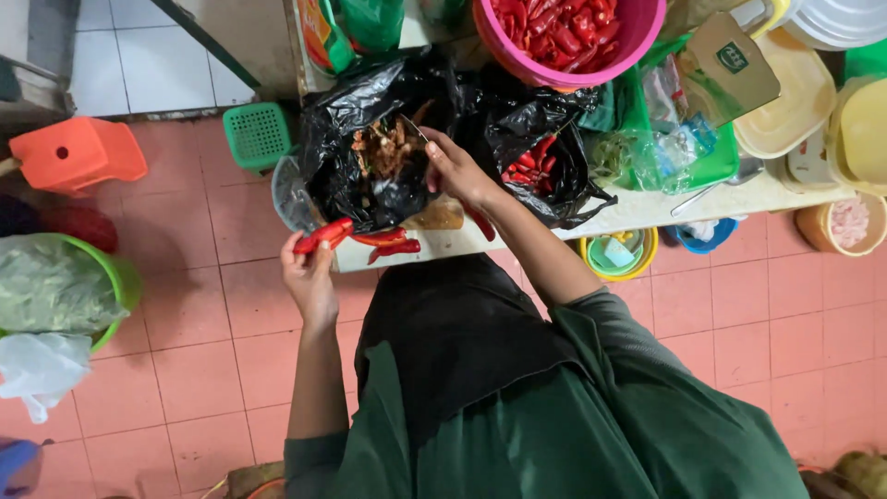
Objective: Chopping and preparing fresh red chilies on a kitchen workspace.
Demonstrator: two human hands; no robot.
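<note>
Presently, the left hand [310,277] is gripping a red chili [322,235] at the near edge of the table [637,209], fingers closed around its end. The right hand [455,168] is closing on a knife [412,127], its blade lying over a black bag [370,139] of scraps. More chilies [388,243] are lying just beside the held one. A pink bowl [637,37] is holding further chilies beyond the bag.

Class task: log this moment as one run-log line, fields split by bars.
left hand: holds red chilli | right hand: holds knife over black bag of scraps | pink bowl: red chillies
</note>
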